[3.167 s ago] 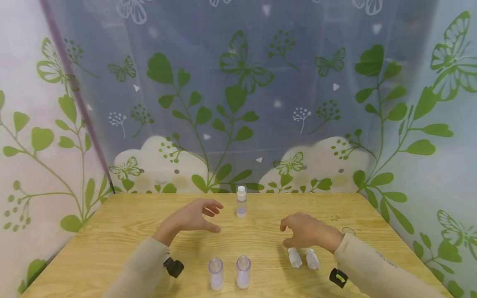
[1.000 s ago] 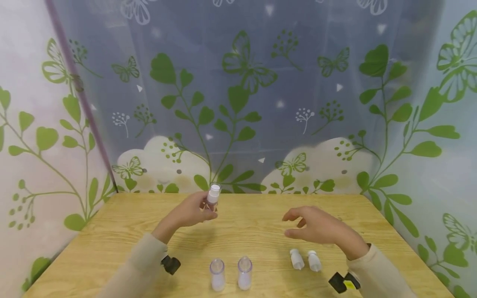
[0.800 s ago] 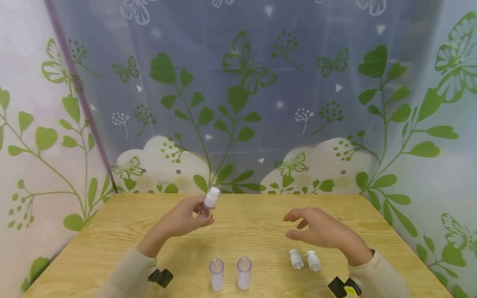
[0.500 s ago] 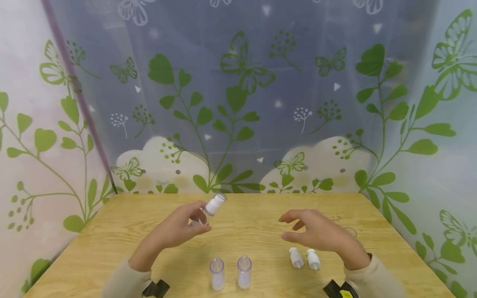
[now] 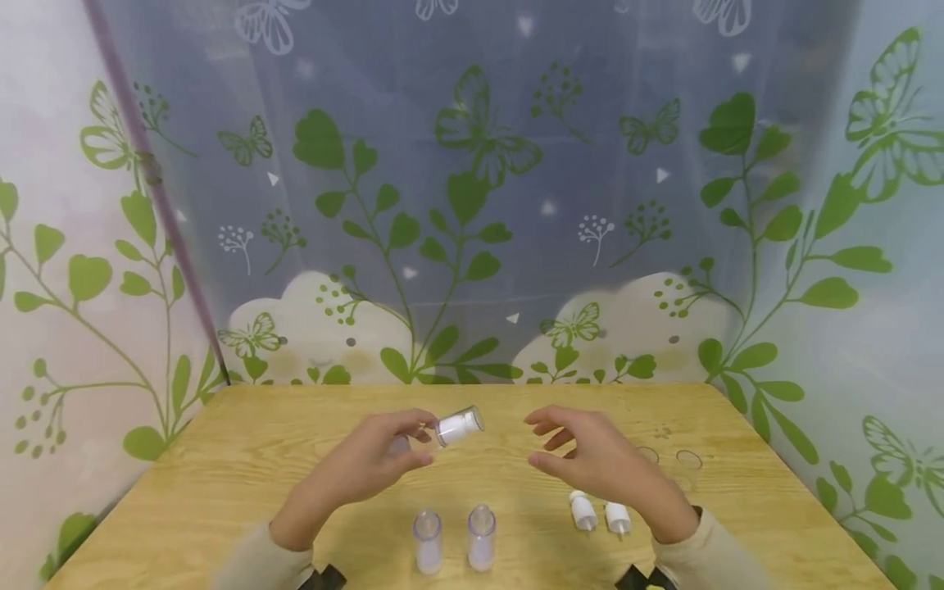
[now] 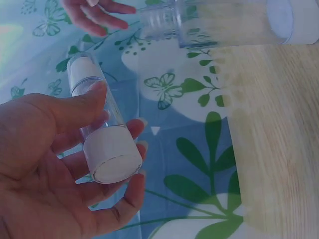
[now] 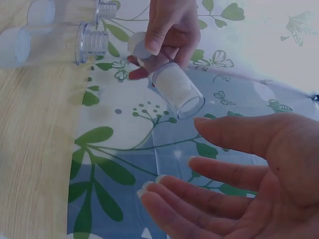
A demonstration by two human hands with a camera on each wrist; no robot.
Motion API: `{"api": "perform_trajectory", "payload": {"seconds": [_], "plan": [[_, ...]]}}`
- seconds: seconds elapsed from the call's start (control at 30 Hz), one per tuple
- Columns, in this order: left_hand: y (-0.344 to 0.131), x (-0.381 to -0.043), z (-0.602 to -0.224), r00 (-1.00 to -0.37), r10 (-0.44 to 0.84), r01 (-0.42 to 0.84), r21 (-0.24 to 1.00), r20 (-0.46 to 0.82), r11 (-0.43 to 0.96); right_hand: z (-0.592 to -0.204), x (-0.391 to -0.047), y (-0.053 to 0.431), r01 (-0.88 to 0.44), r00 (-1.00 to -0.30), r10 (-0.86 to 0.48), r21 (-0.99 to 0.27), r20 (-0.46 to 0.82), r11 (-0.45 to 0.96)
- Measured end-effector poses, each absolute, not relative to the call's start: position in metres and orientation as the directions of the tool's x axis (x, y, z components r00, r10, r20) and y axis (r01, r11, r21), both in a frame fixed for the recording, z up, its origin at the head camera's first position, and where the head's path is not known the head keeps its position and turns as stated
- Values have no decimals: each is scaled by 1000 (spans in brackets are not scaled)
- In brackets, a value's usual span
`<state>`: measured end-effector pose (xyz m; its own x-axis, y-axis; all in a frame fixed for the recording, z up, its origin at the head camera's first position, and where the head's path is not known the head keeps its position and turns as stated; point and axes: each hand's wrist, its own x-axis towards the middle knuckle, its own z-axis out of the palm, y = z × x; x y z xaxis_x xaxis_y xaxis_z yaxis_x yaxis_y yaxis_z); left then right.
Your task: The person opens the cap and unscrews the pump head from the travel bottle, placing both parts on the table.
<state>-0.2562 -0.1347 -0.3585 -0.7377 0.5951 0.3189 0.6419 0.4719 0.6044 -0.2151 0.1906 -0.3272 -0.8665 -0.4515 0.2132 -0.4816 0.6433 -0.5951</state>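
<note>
My left hand (image 5: 369,455) holds a small clear pump bottle (image 5: 457,427) above the table, tilted with its capped top toward the right. In the left wrist view, thumb and fingers wrap the bottle (image 6: 112,154), which has a white base and a white pump under a clear cap. Facing that cap is my right hand (image 5: 590,455), its fingers relaxed and apart from it. The right wrist view has the right hand (image 7: 239,184) holding nothing, with the bottle's clear cap (image 7: 190,107) just beyond its thumb.
Two clear bottles without tops (image 5: 428,542) (image 5: 482,539) stand at the front of the wooden table (image 5: 295,434). Two white pump heads (image 5: 583,512) (image 5: 618,518) are below the right hand. Faint clear round rims (image 5: 689,460) show beside the right wrist. A patterned curtain (image 5: 472,246) hangs behind.
My left hand has picked up the pump bottle from the back of the table, tilted it over and brought it rightward. My right hand has moved left, closer to its cap.
</note>
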Motion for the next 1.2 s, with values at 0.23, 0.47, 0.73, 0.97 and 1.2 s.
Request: {"api": "perform_trajectory", "payload": {"seconds": [0.23,0.47,0.73,0.97,1.2], "plan": [[-125,-259,-367,-725,592,668,572,353,476,-338,-226,169,-508,-856,-434,-608,280,610],[-116,-260,-372,-715,607,678,554,345,483,-351,-238,147,-555,-824,-452,-643,340,528],[-117,-264,-374,-707,626,685,539,330,490,-361,-247,139,-572,-810,-457,-670,368,474],[-119,-268,-377,-695,641,694,539,327,477,-364,-251,139,-560,-817,-444,-689,368,460],[-119,-268,-377,-698,644,689,539,313,484,-366,-252,136,-558,-819,-428,-703,381,442]]}}
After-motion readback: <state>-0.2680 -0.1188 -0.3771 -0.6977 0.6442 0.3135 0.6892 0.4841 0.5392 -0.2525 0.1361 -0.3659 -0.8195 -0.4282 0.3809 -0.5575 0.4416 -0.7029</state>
